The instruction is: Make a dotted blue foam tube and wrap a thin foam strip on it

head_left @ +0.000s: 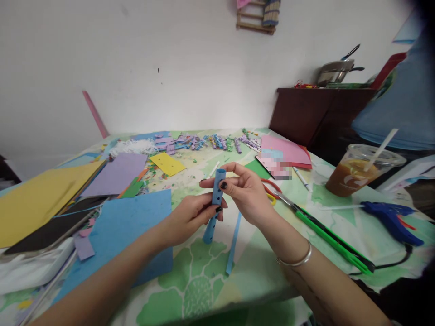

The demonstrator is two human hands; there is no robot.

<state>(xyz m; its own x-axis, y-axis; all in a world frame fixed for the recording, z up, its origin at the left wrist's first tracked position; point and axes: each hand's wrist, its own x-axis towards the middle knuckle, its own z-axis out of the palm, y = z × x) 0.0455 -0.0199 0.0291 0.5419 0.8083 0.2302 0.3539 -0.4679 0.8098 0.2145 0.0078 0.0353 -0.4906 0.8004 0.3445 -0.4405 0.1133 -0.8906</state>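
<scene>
Both my hands hold a rolled blue paper tube (219, 181) with dark dots along its side, tilted so that its open upper end leans slightly right. My right hand (245, 192) pinches it near the top between thumb and fingers. Lower down, my left hand (200, 213) grips its middle, and the lower end sticks out beneath. A narrow blue paper strip (234, 244) lies on the table just below my right hand. Left of my left hand is a large blue sheet (136, 231). Red-handled scissors (272, 188) lie behind my right wrist, partly hidden.
A green utility knife (333, 240), a blue glue gun (390, 222) and a cup of brown drink (353, 174) stand or lie at right. Yellow (44, 199) and purple sheets (117, 174) lie at left. Curled paper pieces (214, 141) line the back. A person in blue (394, 99) is at far right.
</scene>
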